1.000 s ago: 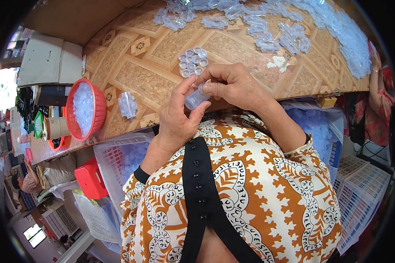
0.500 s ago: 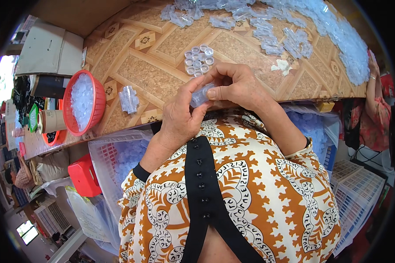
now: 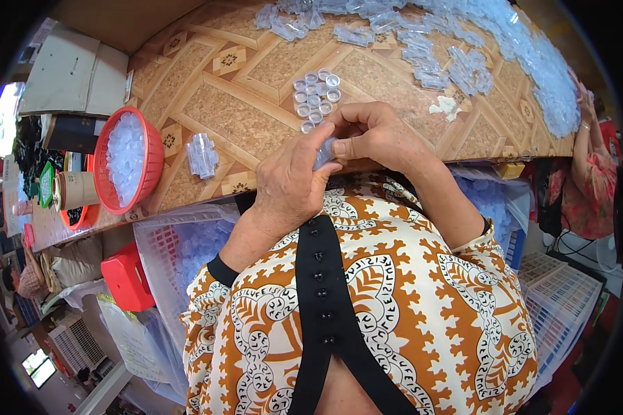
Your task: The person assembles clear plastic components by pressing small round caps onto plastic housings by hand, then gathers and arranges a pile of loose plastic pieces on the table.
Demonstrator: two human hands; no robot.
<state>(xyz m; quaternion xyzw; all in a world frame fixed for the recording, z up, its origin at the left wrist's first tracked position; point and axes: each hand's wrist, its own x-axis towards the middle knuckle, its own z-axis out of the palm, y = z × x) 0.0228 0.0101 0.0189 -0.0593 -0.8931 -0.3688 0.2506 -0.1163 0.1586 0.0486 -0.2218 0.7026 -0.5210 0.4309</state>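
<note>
Between my two hands, close to the table's front edge, is a clear plastic tube-like piece (image 3: 324,153), mostly covered by fingers. My left hand (image 3: 289,169) wraps round it from the left. From the right, the thumb and bent fingers of my right hand (image 3: 365,138) pinch its end. Just beyond the hands lies a cluster of small round clear caps (image 3: 314,99), some ring-like with open tops. To the left, a small bundle of clear plastic tubes (image 3: 202,156) rests on the table. The exact join between the piece and my right fingertips is hidden.
A red basket (image 3: 152,169) of small translucent parts stands at the table's left edge. Clear tubes (image 3: 477,69) are heaped along the far right, with loose groups nearer. Lined crates of parts (image 3: 208,238) sit below the table edge. At the far right another person's arm (image 3: 585,128) reaches the heap.
My hands have closed further round the clear piece, so less of it shows. One more cap is uncovered at the cluster's near side. The other person's hands have shifted at the heap.
</note>
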